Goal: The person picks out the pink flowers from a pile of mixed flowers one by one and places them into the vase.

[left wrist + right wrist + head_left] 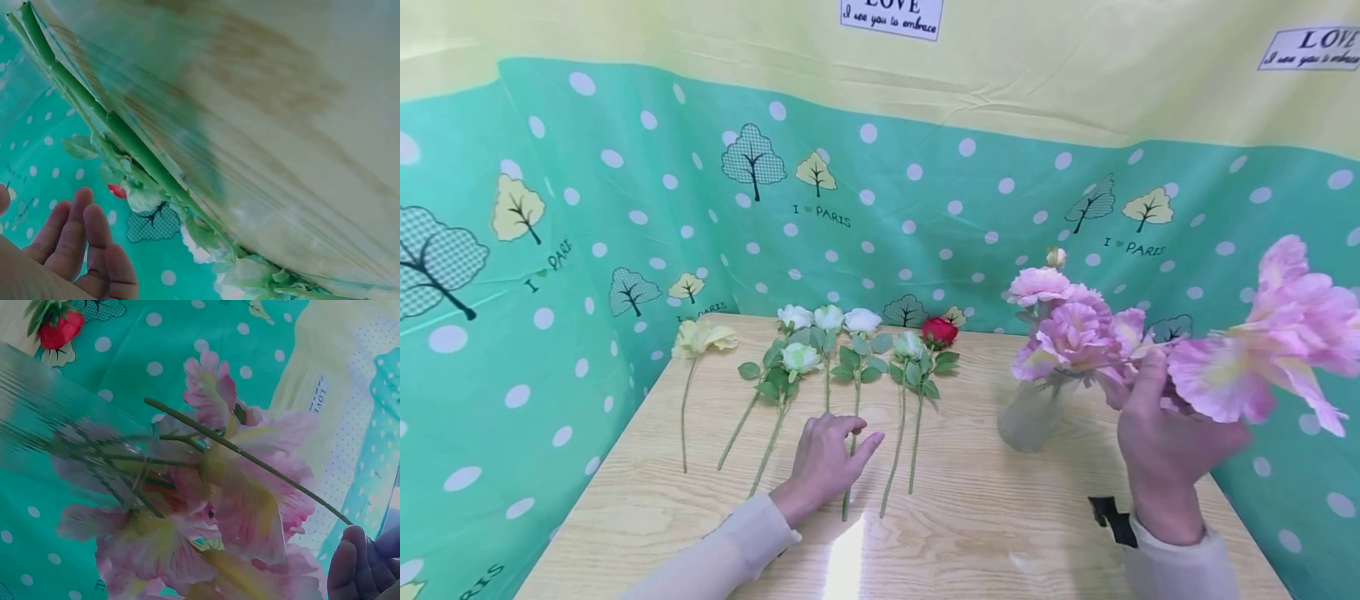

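My right hand (1172, 454) pinches the thin stem (287, 490) of a large pink artificial flower (1292, 333) at the right. Its bloom spreads out to the right of the hand, and the stem's bare end points left, overlapping the pink flowers (1075, 337) in the right wrist view. Those flowers stand in a clear glass vase (1026, 421). Over the table's middle, my left hand (831, 458) has relaxed fingers and grips nothing. Beneath and around it lie the green stems of white roses (861, 321); in the left wrist view its fingers (69, 240) are loosely bent.
A red rose (940, 332) and a pale green rose (801, 357) lie among several roses on the wooden table (955, 525). Farther left is a cream flower (700, 340). A green and yellow cloth (887, 225) hangs behind and at the sides.
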The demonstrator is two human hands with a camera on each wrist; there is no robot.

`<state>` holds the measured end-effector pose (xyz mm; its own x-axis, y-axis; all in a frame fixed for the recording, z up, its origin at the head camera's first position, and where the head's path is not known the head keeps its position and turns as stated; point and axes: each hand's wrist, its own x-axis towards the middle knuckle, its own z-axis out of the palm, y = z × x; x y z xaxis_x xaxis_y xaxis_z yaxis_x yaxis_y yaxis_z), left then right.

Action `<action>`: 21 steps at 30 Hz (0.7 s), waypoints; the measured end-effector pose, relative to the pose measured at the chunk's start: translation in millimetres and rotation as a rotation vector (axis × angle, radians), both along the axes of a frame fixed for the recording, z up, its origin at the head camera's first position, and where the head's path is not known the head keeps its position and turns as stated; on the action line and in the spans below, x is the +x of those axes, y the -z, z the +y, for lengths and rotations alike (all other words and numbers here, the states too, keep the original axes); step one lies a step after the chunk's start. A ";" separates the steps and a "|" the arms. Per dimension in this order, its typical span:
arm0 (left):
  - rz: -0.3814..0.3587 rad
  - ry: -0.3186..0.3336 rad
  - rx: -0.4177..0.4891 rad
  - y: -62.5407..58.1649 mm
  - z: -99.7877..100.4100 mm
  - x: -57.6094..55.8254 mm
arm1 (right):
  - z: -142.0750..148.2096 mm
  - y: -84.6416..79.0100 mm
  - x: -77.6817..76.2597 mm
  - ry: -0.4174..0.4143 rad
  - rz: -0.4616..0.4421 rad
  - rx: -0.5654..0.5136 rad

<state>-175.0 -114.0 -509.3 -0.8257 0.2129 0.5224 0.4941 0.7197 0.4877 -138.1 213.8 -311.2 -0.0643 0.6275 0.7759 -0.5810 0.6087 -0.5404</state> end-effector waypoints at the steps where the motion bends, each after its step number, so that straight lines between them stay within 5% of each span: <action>1: 0.003 0.001 0.002 -0.3 0.2 -0.1 | 1.0 -1.4 -0.3 0.004 0.008 -0.011; 18: -0.010 0.001 0.015 -2.4 1.4 0.2 | 6.0 -17.6 -1.3 -0.076 0.153 -0.050; 21: -0.012 0.007 0.019 -2.0 1.6 -0.1 | 5.4 -18.8 -1.7 -0.028 0.157 -0.042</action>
